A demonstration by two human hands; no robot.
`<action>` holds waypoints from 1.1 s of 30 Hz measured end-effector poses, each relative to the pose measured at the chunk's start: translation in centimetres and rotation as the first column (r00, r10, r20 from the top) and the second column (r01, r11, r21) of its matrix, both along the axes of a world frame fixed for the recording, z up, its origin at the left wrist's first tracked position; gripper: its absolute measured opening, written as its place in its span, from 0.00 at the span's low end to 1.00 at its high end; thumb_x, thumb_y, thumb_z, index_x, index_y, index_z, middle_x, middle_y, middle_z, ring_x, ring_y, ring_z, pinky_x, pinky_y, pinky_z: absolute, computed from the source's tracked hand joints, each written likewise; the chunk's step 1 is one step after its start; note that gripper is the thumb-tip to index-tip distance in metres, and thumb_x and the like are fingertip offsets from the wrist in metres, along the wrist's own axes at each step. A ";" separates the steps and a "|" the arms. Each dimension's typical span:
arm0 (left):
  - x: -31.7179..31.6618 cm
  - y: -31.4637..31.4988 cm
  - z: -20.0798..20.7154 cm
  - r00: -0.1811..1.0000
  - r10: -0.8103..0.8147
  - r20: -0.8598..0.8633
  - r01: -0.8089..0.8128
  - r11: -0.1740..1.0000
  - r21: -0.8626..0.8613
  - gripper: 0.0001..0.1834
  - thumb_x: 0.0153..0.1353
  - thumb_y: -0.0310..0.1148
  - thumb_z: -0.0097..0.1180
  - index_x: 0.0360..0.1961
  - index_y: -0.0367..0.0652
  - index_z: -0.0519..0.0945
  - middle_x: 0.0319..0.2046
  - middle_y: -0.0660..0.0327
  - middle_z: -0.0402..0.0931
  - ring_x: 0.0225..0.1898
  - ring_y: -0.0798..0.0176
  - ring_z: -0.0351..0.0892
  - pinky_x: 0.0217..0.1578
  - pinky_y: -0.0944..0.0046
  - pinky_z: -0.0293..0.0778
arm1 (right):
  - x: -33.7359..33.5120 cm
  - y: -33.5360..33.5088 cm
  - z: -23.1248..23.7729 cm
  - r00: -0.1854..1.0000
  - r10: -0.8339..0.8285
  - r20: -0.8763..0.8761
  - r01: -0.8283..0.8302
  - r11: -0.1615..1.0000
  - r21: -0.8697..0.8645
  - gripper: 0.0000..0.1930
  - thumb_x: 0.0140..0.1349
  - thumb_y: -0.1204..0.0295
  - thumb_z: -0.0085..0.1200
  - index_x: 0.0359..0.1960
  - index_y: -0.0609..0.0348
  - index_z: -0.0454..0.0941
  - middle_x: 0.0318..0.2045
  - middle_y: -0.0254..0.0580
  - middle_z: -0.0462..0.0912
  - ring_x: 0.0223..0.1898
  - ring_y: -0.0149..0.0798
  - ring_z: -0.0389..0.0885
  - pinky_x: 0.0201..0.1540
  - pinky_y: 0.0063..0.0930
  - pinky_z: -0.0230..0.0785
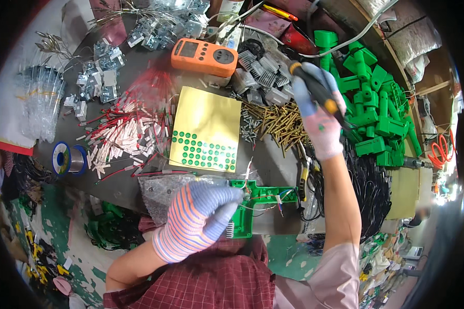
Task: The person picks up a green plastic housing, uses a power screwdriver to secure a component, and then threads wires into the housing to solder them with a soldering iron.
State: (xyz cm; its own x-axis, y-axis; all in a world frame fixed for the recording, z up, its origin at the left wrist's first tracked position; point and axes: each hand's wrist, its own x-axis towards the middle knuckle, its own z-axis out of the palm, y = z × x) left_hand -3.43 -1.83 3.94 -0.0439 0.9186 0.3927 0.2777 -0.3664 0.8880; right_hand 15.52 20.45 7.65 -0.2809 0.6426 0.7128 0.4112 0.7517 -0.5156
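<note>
At the table's near edge lies a green pistol-shaped plastic housing half (243,216), its inside facing up. Thin red, white and blue wires (279,198) run across it, and a small grey ribbed part sits low in its handle. My left hand (198,216), in a striped glove, is closed with fingertips pinched at the housing's upper left corner. My right hand (322,123), gloved too, is raised at the right between brass parts and green housings. It grips a black hand tool (314,88) with yellow-orange bands; blur hides its exact kind.
Red wires with white sleeves (123,139) lie left of a yellow sheet of green dots (206,118). Behind stands an orange meter (204,56). Brass pins (281,123), green housings (376,103) and black cables (366,190) crowd the right; a solder spool (69,158) stands left.
</note>
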 end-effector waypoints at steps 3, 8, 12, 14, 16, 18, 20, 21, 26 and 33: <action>0.7 -0.4 -0.2 0.999 -0.041 -0.015 0.040 0.998 -0.058 0.07 0.60 0.28 0.61 0.40 0.43 0.80 0.29 0.56 0.82 0.27 0.52 0.80 0.31 0.54 0.73 | -0.9 4.1 -1.0 0.963 -0.105 0.247 0.000 0.920 0.393 0.20 0.51 0.76 0.66 0.48 0.54 0.79 0.37 0.45 0.84 0.38 0.49 0.83 0.43 0.37 0.75; 2.7 0.9 -0.3 0.974 -0.103 -0.201 0.103 0.995 -0.010 0.12 0.59 0.32 0.64 0.43 0.44 0.78 0.32 0.56 0.83 0.30 0.48 0.80 0.35 0.52 0.74 | 1.1 3.9 -1.9 0.796 -0.254 0.549 0.107 0.952 0.286 0.24 0.51 0.78 0.58 0.54 0.48 0.77 0.45 0.46 0.82 0.48 0.53 0.78 0.51 0.45 0.71; 3.6 0.5 -0.8 0.916 -0.074 -0.394 0.063 0.997 -0.039 0.19 0.52 0.39 0.69 0.43 0.46 0.78 0.37 0.57 0.82 0.37 0.48 0.77 0.41 0.50 0.72 | 4.7 -6.4 -0.9 0.945 -0.218 0.244 0.272 0.938 -0.214 0.09 0.56 0.78 0.58 0.39 0.60 0.79 0.34 0.47 0.82 0.36 0.51 0.81 0.46 0.39 0.73; 3.9 0.5 -0.9 0.892 -0.113 -0.438 0.083 0.993 -0.087 0.22 0.50 0.42 0.71 0.43 0.47 0.78 0.38 0.58 0.82 0.39 0.50 0.76 0.44 0.50 0.70 | 7.8 -12.5 -1.3 0.948 -0.217 0.231 0.285 0.904 -0.319 0.06 0.53 0.78 0.60 0.33 0.60 0.79 0.28 0.44 0.80 0.30 0.48 0.78 0.41 0.38 0.72; 4.3 0.6 -1.1 0.889 -0.121 -0.442 0.104 0.993 -0.064 0.21 0.50 0.42 0.71 0.42 0.48 0.78 0.37 0.59 0.82 0.38 0.51 0.76 0.43 0.50 0.69 | 10.1 -16.8 -2.1 0.936 -0.113 0.333 0.189 0.960 -0.206 0.08 0.47 0.77 0.63 0.30 0.58 0.80 0.26 0.39 0.77 0.27 0.43 0.75 0.35 0.36 0.68; 4.8 0.7 -1.1 0.890 -0.085 -0.449 0.082 0.996 -0.026 0.19 0.49 0.40 0.71 0.40 0.49 0.79 0.35 0.61 0.81 0.36 0.53 0.75 0.41 0.53 0.68 | 9.6 -19.1 -2.6 0.910 -0.026 0.414 0.073 0.992 -0.098 0.11 0.42 0.77 0.65 0.31 0.56 0.82 0.25 0.36 0.75 0.25 0.41 0.71 0.31 0.34 0.64; 5.0 0.5 -1.4 0.888 -0.060 -0.456 0.060 0.998 -0.014 0.17 0.49 0.38 0.71 0.39 0.49 0.79 0.34 0.61 0.81 0.35 0.53 0.75 0.40 0.53 0.68 | 8.0 -19.9 -2.8 0.887 -0.068 0.457 0.090 0.996 -0.025 0.18 0.39 0.76 0.66 0.38 0.52 0.86 0.25 0.35 0.75 0.26 0.41 0.71 0.32 0.35 0.63; 5.1 0.4 -1.5 0.891 -0.026 -0.453 0.032 0.999 0.005 0.16 0.49 0.35 0.71 0.38 0.49 0.79 0.34 0.62 0.81 0.35 0.54 0.75 0.40 0.54 0.68 | 7.5 -19.4 -3.2 0.897 -0.072 0.437 0.085 0.996 -0.011 0.20 0.39 0.76 0.66 0.39 0.51 0.86 0.26 0.35 0.75 0.28 0.42 0.72 0.33 0.36 0.63; 5.2 0.1 -2.0 0.925 -0.016 -0.380 0.031 0.999 0.032 0.10 0.50 0.29 0.69 0.34 0.45 0.81 0.32 0.61 0.82 0.37 0.54 0.77 0.40 0.54 0.71 | 7.1 -16.8 -3.6 0.842 -0.178 0.510 0.194 0.981 0.023 0.18 0.44 0.72 0.65 0.40 0.45 0.86 0.28 0.35 0.76 0.31 0.43 0.74 0.38 0.38 0.64; 5.2 0.1 -2.2 0.934 0.009 -0.358 0.005 0.999 0.038 0.09 0.51 0.28 0.68 0.34 0.44 0.81 0.32 0.60 0.82 0.36 0.53 0.78 0.40 0.53 0.72 | 8.8 -16.1 -4.5 0.792 -0.248 0.558 0.154 0.965 0.211 0.17 0.42 0.68 0.69 0.38 0.44 0.84 0.32 0.30 0.77 0.33 0.41 0.76 0.40 0.38 0.65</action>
State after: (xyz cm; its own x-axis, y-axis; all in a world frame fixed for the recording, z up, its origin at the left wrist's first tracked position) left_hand 1.80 -1.75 1.76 0.1045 0.9030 0.4167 0.5752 -0.3967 0.7154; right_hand 24.28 4.36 3.16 -0.5447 0.6326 0.5506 0.7464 0.6650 -0.0257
